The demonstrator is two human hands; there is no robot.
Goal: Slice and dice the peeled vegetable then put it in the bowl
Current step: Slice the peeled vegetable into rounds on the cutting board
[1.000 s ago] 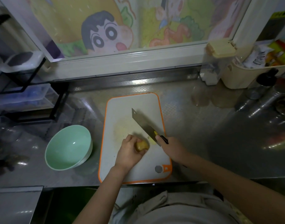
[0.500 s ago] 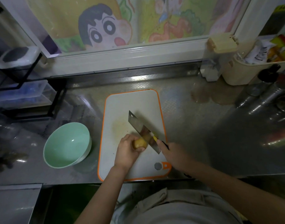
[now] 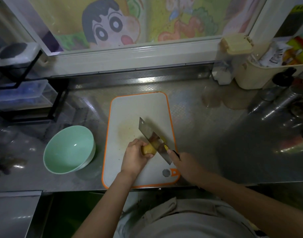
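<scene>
A peeled yellow potato (image 3: 147, 149) lies on the white cutting board with an orange rim (image 3: 138, 107). My left hand (image 3: 134, 158) grips the potato from its left side. My right hand (image 3: 185, 164) holds the black handle of a steel cleaver (image 3: 149, 133). The blade stands against the potato's right end, its edge down toward the board. A pale slice shows just right of the blade. The mint green bowl (image 3: 70, 150) sits left of the board with nothing in it.
The steel counter (image 3: 216, 134) runs to a front edge just below the board. A black wire rack (image 3: 27, 93) with clear boxes stands at the left. Cream containers (image 3: 250, 74) and dark bottles (image 3: 283, 79) crowd the back right.
The cleaver has come down and left from above the board until it meets the potato's right end. My left hand kept its hold on the potato.
</scene>
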